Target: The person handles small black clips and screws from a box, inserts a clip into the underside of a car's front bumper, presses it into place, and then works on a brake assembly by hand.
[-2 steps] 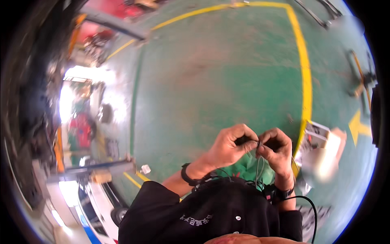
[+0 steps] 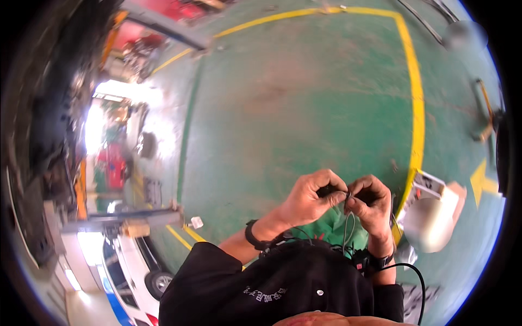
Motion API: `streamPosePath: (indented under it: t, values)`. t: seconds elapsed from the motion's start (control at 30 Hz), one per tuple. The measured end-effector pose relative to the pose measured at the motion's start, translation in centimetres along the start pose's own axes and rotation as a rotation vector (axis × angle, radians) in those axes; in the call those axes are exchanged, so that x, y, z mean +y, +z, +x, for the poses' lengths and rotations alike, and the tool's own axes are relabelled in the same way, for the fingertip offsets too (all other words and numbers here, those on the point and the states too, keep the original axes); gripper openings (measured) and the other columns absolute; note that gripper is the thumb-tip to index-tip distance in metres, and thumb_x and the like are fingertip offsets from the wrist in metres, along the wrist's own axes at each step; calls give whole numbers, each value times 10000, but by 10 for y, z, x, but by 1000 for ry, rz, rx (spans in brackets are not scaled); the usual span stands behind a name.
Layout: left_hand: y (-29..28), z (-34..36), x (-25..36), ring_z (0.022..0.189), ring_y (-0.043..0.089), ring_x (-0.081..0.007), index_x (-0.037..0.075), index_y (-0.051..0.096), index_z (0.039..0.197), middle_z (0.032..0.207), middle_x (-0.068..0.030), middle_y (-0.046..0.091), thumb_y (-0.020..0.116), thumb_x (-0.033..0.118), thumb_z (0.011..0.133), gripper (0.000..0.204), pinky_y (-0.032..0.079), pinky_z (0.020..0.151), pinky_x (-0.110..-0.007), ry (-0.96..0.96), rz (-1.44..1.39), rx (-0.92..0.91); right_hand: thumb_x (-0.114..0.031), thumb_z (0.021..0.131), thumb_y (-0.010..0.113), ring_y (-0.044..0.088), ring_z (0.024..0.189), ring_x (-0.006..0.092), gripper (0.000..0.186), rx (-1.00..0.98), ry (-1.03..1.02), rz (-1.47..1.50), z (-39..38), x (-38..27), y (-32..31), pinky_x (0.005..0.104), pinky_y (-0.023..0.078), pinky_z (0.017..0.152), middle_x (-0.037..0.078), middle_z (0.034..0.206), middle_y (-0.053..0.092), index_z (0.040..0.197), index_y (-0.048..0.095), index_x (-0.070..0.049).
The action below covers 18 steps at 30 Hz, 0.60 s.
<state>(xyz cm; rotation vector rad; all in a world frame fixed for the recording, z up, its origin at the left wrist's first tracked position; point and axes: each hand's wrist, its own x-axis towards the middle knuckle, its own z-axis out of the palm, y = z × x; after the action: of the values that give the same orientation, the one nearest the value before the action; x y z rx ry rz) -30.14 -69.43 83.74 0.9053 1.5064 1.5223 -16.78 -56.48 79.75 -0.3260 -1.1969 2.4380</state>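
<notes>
My left hand (image 2: 314,198) and my right hand (image 2: 372,204) meet in front of my chest, thumbs and fingertips pinched together. Between them is a thin grey cable (image 2: 345,231), whose loop hangs below the right fingertips. Both hands seem to grip it where they meet; its pinched end is mostly covered by the fingers. Dark bands circle both wrists. Behind and below the hands lies crumpled green material (image 2: 326,223), partly hidden by my arms and black shirt.
To the right stands an open white box (image 2: 429,187) with small items, beside the yellow floor line (image 2: 417,108). A black cable (image 2: 418,277) curves by my right arm. Lift posts (image 2: 157,217) and a white car (image 2: 128,271) are at left. A small white object (image 2: 196,222) lies on the green floor.
The surroundings have shifted slightly right and down in view. Both hands keep their pinch, a little lower in the picture.
</notes>
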Motion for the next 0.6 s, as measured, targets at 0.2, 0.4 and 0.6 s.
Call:
streamPosePath:
  t: [0.2,0.4,0.6]
  values:
    - [10,-30,-9,696,499,-26,20,622,959,802,25,598,661,56,958,53,416,607,-205,5,27,260,-102,895,745,615,640,110,204,-197,159,118,13,31,-7,237,521,583,40,792,631,957,578,-4]
    - [40,-34,-46,655,462,-23,18,617,908,734,31,573,666,51,946,70,380,550,-227,31,242,623,-16,919,677,609,714,102,172,-373,196,-30,31,38,-35,251,541,640,37,859,622,1050,567,8]
    - [48,-38,-99,595,485,-104,31,610,901,719,-30,559,668,8,900,62,387,527,-280,95,493,898,-4,939,655,636,731,126,130,-531,314,-79,52,78,-54,267,546,653,59,875,650,1045,583,16]
